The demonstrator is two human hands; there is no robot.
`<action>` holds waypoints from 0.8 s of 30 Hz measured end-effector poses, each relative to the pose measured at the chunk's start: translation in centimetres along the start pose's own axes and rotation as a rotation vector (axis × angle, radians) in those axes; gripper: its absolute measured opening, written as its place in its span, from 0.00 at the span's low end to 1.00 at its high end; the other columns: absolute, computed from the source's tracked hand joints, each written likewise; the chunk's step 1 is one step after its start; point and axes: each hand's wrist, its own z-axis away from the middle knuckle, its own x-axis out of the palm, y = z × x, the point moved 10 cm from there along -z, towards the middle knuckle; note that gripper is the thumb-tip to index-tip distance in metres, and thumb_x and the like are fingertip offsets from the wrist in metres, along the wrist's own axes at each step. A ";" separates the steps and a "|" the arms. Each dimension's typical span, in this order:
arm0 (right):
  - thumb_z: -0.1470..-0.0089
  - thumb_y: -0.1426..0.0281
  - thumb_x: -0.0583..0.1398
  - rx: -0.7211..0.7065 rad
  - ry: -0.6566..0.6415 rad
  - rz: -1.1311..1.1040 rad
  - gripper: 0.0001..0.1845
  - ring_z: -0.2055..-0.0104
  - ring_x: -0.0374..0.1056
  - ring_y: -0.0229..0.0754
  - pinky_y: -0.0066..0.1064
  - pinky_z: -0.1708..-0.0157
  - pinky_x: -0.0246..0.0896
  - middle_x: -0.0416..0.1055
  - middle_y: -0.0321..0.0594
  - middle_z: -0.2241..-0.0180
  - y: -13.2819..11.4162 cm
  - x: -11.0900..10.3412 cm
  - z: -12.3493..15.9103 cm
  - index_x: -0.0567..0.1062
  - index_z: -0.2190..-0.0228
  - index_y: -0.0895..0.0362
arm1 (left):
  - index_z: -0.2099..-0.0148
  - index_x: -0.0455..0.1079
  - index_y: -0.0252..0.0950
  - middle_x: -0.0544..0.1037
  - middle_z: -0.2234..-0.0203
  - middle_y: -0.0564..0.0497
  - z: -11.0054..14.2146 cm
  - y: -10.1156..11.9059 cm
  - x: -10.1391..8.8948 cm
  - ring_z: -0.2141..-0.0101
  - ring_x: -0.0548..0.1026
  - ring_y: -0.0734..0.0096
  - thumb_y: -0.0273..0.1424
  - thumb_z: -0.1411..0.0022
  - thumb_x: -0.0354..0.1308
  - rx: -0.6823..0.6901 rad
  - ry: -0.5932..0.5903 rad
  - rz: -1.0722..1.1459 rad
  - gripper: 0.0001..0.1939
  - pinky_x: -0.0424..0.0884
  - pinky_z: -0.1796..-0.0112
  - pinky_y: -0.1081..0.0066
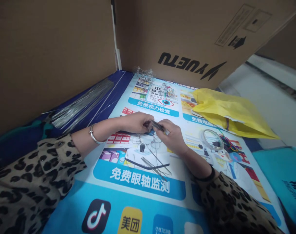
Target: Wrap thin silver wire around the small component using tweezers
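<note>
My left hand point(139, 123) and my right hand point(171, 135) meet over the middle of the printed sheet, both with fingers closed. Between the fingertips of my right hand sits a small dark metal tool point(158, 125), perhaps pliers; its full shape is hidden. The fingers of my left hand are pinched against its tip, and what they hold cannot be made out. Just below them are thin wire loops point(144, 142) bent like petals. Several short straight wires point(153, 165) lie on the sheet nearer to me.
A bundle of long straight wires point(83, 105) lies at left. Tangled wire pieces point(145, 74) sit against the cardboard point(187, 35) at the back. To the right are a wire coil point(203, 139), coloured strands point(232, 143), a yellow bag point(226, 107) and a teal bag point(279, 172).
</note>
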 end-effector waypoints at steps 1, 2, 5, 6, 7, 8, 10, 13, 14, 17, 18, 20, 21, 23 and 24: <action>0.50 0.73 0.57 0.003 -0.001 0.003 0.03 0.69 0.64 0.38 0.30 0.69 0.61 0.69 0.37 0.73 0.1 0.1 0.0 0.70 0.71 0.55 | 0.69 0.63 0.34 0.67 0.78 0.57 0.0 -0.1 0.0 0.75 0.63 0.78 0.24 0.50 0.52 -0.005 0.004 0.001 0.03 0.55 0.75 0.78; 0.50 0.73 0.57 0.001 -0.001 0.006 0.03 0.69 0.64 0.38 0.30 0.69 0.61 0.69 0.37 0.73 0.1 0.1 0.0 0.71 0.71 0.55 | 0.69 0.62 0.34 0.66 0.78 0.57 0.0 -0.1 0.0 0.75 0.63 0.78 0.24 0.50 0.52 -0.007 0.007 0.004 0.02 0.55 0.75 0.78; 0.49 0.72 0.57 -0.021 -0.005 0.022 0.04 0.69 0.64 0.38 0.30 0.69 0.61 0.69 0.37 0.73 0.0 0.1 0.0 0.71 0.69 0.55 | 0.69 0.61 0.35 0.66 0.78 0.57 0.0 -0.2 0.1 0.76 0.63 0.78 0.25 0.50 0.52 0.001 0.018 0.012 0.03 0.54 0.76 0.78; 0.48 0.72 0.57 -0.031 -0.007 0.034 0.04 0.69 0.65 0.38 0.30 0.68 0.61 0.70 0.37 0.73 -0.1 0.0 0.1 0.72 0.68 0.55 | 0.69 0.61 0.35 0.66 0.78 0.57 0.0 -0.3 0.1 0.76 0.63 0.77 0.25 0.50 0.52 0.002 0.022 0.011 0.04 0.54 0.76 0.78; 0.47 0.71 0.57 -0.041 -0.008 0.053 0.05 0.68 0.65 0.38 0.31 0.67 0.62 0.70 0.38 0.72 -0.2 -0.2 0.2 0.72 0.67 0.55 | 0.68 0.61 0.35 0.66 0.78 0.57 0.0 -0.3 0.0 0.76 0.63 0.77 0.25 0.50 0.52 0.000 0.026 0.010 0.04 0.54 0.76 0.78; 0.47 0.70 0.56 -0.051 -0.013 0.079 0.07 0.67 0.65 0.39 0.31 0.66 0.62 0.71 0.39 0.71 -0.4 -0.5 0.3 0.72 0.65 0.55 | 0.68 0.61 0.35 0.67 0.78 0.57 0.0 -0.4 0.0 0.76 0.63 0.77 0.25 0.50 0.52 -0.005 0.028 0.013 0.04 0.54 0.76 0.77; 0.45 0.67 0.56 -0.073 -0.034 0.165 0.09 0.64 0.66 0.41 0.33 0.62 0.61 0.72 0.41 0.68 -1.0 -1.0 0.7 0.72 0.63 0.56 | 0.67 0.61 0.35 0.67 0.77 0.57 0.0 -0.6 0.0 0.76 0.63 0.77 0.25 0.50 0.52 -0.025 0.024 0.030 0.06 0.54 0.76 0.77; 0.45 0.64 0.55 -0.099 -0.152 0.388 0.12 0.63 0.65 0.42 0.33 0.63 0.59 0.72 0.43 0.67 -2.2 -1.2 1.3 0.73 0.61 0.55 | 0.67 0.61 0.35 0.68 0.77 0.57 0.1 -0.8 0.2 0.76 0.64 0.77 0.23 0.52 0.52 -0.056 0.008 0.067 0.07 0.55 0.75 0.77; 0.45 0.64 0.55 -0.086 -0.204 0.480 0.12 0.64 0.64 0.42 0.33 0.64 0.57 0.71 0.43 0.68 -2.4 -1.1 1.6 0.74 0.62 0.55 | 0.67 0.62 0.35 0.69 0.76 0.56 0.1 -0.8 0.2 0.75 0.64 0.77 0.22 0.52 0.52 -0.057 0.004 0.078 0.07 0.55 0.75 0.77; 0.47 0.65 0.56 -0.035 -0.339 0.739 0.10 0.70 0.61 0.42 0.33 0.69 0.50 0.69 0.42 0.74 -2.6 -0.9 2.2 0.75 0.69 0.56 | 0.67 0.61 0.36 0.70 0.74 0.56 0.2 -0.8 0.3 0.74 0.66 0.76 0.23 0.51 0.52 -0.041 0.001 0.100 0.07 0.56 0.74 0.76; 0.47 0.65 0.56 -0.029 -0.363 0.800 0.09 0.71 0.60 0.42 0.33 0.70 0.48 0.69 0.42 0.75 -2.7 -0.9 2.4 0.75 0.71 0.56 | 0.67 0.61 0.36 0.71 0.74 0.56 0.2 -0.8 0.3 0.73 0.66 0.76 0.23 0.51 0.52 -0.037 0.002 0.102 0.07 0.56 0.74 0.76; 0.48 0.67 0.56 -0.029 -0.368 0.866 0.08 0.71 0.59 0.42 0.34 0.70 0.46 0.68 0.42 0.75 -2.8 -1.2 2.4 0.74 0.74 0.56 | 0.67 0.61 0.37 0.71 0.74 0.56 0.2 -1.0 0.4 0.74 0.65 0.76 0.24 0.51 0.52 -0.037 0.000 0.099 0.07 0.56 0.74 0.76; 0.48 0.67 0.56 -0.028 -0.352 0.877 0.08 0.70 0.59 0.42 0.34 0.70 0.45 0.68 0.42 0.75 -2.8 -1.5 2.4 0.73 0.74 0.56 | 0.67 0.61 0.37 0.71 0.75 0.56 0.1 -1.0 0.4 0.74 0.65 0.76 0.24 0.51 0.52 -0.039 -0.003 0.097 0.06 0.56 0.74 0.76; 0.48 0.68 0.55 -0.010 -0.306 0.889 0.08 0.70 0.59 0.42 0.33 0.69 0.44 0.69 0.41 0.74 -2.4 -2.2 2.3 0.73 0.73 0.55 | 0.67 0.62 0.36 0.71 0.75 0.56 0.1 -1.1 0.5 0.74 0.65 0.76 0.24 0.50 0.52 -0.041 -0.009 0.102 0.06 0.56 0.74 0.77; 0.48 0.68 0.55 0.003 -0.288 0.900 0.08 0.69 0.59 0.42 0.33 0.69 0.44 0.69 0.41 0.74 -2.1 -2.5 2.2 0.73 0.72 0.56 | 0.67 0.62 0.36 0.71 0.75 0.55 0.2 -1.1 0.5 0.74 0.65 0.77 0.24 0.50 0.52 -0.040 -0.010 0.108 0.06 0.56 0.74 0.77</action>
